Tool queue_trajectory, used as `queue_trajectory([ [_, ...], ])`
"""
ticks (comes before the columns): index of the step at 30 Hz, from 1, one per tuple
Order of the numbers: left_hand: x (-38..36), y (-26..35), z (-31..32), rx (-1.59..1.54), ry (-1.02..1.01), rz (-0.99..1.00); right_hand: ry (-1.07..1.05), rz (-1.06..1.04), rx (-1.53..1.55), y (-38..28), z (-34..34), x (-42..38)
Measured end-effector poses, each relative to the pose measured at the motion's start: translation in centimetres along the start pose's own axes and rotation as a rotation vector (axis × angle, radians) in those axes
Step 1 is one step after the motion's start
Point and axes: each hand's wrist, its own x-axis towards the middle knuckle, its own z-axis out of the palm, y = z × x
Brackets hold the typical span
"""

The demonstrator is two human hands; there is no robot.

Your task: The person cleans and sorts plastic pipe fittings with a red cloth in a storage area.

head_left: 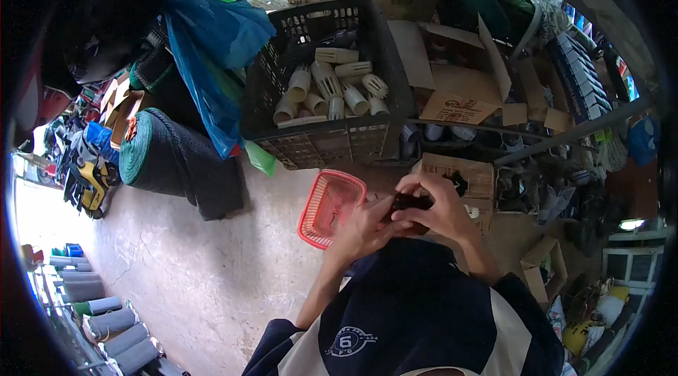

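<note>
My right hand curls its thumb and fingers around a small dark piece, too dark to tell its kind. Close against it, my left hand has its fingers pressed together at the piece's near end; what they grip there is partly hidden. Just left of my hands, a red plastic basket rests on the floor, with a few small bits at its bottom. Beyond it stands a black plastic crate with several cream slotted plastic tubes inside.
A dark rolled mesh and a blue plastic bag lie left of the crate. Open cardboard boxes sit on a rack at the right, with another box below. More rolls line the lower left.
</note>
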Motion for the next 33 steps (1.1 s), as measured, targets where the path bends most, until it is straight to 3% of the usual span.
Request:
queue_trajectory([
  [2,-0.3,-0.6,-0.6,0.059,-0.051,0.017,-0.153,0.068,0.153,-1.0,-0.6,0.6],
  [5,-0.5,-1.1,-1.3,0.107,-0.056,0.080,-0.214,0.124,0.042,-0.1,-1.0,0.0],
  [8,-0.7,-2.4,-1.6,0.136,-0.020,0.076,-0.158,0.110,0.001,-0.6,-1.0,-0.3],
  [11,-1.2,-4.1,-2.5,0.193,0.076,0.173,0.019,-0.182,0.012,-0.4,-1.2,0.2],
  [13,-1.5,-4.6,-2.8,0.227,0.217,0.265,-0.004,-0.021,0.026,-0.9,-1.3,-0.3],
  [17,-2.6,-4.6,-4.6,0.104,0.173,0.030,0.013,0.264,0.228,2.3,-0.4,-1.9],
  [23,-2.9,-4.9,-5.6,-0.064,0.272,0.062,0.116,0.322,0.705,6.6,1.2,-4.0],
  [26,-1.7,-0.9,-7.4,0.044,0.134,0.189,-0.083,0.199,0.974,4.5,0.4,-3.4],
  [28,-0.6,2.8,-8.6,0.114,-0.034,0.341,-0.426,0.146,1.115,9.0,-1.7,-5.1],
  [31,1.3,8.3,-8.5,0.104,-0.331,0.518,-0.804,-0.023,1.578,10.1,-1.4,-2.2],
  [33,2.8,9.8,-6.8,0.074,-0.434,0.605,-0.572,0.022,1.890,8.4,2.7,0.2],
])
